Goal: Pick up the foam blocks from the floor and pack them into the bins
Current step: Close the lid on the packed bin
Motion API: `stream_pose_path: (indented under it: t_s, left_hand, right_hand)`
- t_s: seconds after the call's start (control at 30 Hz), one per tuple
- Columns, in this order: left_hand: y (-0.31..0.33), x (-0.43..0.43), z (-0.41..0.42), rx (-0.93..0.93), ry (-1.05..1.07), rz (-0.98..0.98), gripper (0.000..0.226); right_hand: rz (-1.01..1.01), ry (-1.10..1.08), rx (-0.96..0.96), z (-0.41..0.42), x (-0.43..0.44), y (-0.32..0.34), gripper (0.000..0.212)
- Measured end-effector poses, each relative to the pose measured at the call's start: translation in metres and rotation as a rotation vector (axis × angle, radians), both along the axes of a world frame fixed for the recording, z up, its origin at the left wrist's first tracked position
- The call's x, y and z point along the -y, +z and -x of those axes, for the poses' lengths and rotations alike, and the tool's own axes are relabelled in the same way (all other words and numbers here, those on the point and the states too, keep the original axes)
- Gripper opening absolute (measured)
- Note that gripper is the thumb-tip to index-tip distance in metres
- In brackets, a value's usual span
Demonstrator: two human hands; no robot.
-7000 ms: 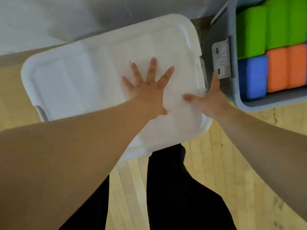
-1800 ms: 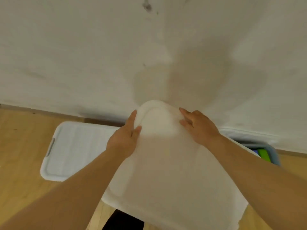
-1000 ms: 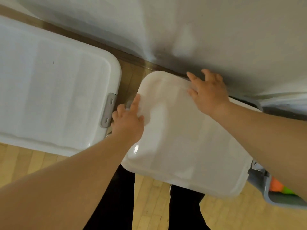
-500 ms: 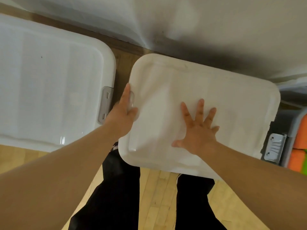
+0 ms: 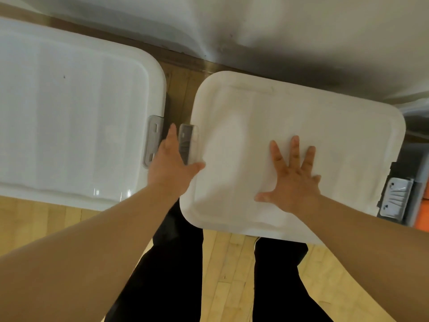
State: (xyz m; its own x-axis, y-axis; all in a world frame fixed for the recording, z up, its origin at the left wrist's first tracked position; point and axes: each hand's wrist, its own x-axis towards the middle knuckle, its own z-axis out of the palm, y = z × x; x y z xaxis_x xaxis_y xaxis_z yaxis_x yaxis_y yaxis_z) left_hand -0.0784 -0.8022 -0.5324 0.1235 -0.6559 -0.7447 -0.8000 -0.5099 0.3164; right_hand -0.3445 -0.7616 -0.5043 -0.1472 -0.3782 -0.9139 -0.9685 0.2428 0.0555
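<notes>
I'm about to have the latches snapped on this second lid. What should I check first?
1. White plastic lid lies flat, nothing poking out: ok.
2. Right hand flat on the lid, fingers spread: ok.
3. Left hand touching the grey latch at the lid's left end: ok.
4. That left latch clipped down: cannot tell.
5. Grey latch at the lid's right end clipped: not ok; it seems to sit beside the lid's edge, not over it.
6. Neighbouring white-lidded bin closed, its own grey latch over the lid edge: ok.
</notes>
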Motion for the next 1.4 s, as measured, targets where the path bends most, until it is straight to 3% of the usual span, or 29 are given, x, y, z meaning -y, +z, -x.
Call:
stream_pose_path:
  t_s: [0.1, 0.27, 0.5, 0.67, 0.8, 0.93, 1.07, 1.23, 1.4]
  left_hand:
    - [0.002, -0.020, 0.009, 0.009, -0.056, 0.053, 0.101]
    - [-0.005, -0.027, 0.004, -0.101, -0.042, -0.057, 0.104]
    - [0.000, -0.022, -0.001, -0.059, -0.275, -0.069, 0.101]
    - [0.018, -0.015, 0.009, 0.159, -0.537, 0.066, 0.114]
    - [0.035, -0.010, 0.064, 0.199, -0.770, 0.202, 0.116]
    - [0.034, -0.017, 0.153, 0.146, -0.997, 0.126, 0.119]
    - [0.028, -0.024, 0.246, 0.104, -1.126, 0.144, 0.124]
    - [0.007, -0.040, 0.326, 0.191, -1.231, 0.051, 0.134]
    - [-0.006, -0.045, 0.336, 0.265, -1.243, 0.012, 0.133]
  right_hand:
    - [-0.014, -0.004, 0.004, 0.002, -0.001, -0.002, 0.141]
    - [0.004, -0.022, 0.031, 0.003, -0.002, -0.005, 0.140]
    - [0.089, -0.026, 0.043, 0.004, -0.011, -0.011, 0.141]
    - [0.161, -0.023, 0.087, 0.009, -0.015, -0.009, 0.135]
    - [0.388, -0.213, 0.202, 0.045, -0.031, 0.003, 0.110]
    - [0.523, -0.471, 0.022, 0.119, -0.068, 0.010, 0.100]
    - [0.479, -0.597, -0.095, 0.194, -0.105, 0.002, 0.104]
    - [0.380, -0.954, 0.132, 0.240, -0.137, -0.029, 0.120]
    - [0.321, -1.095, 0.240, 0.258, -0.144, -0.054, 0.131]
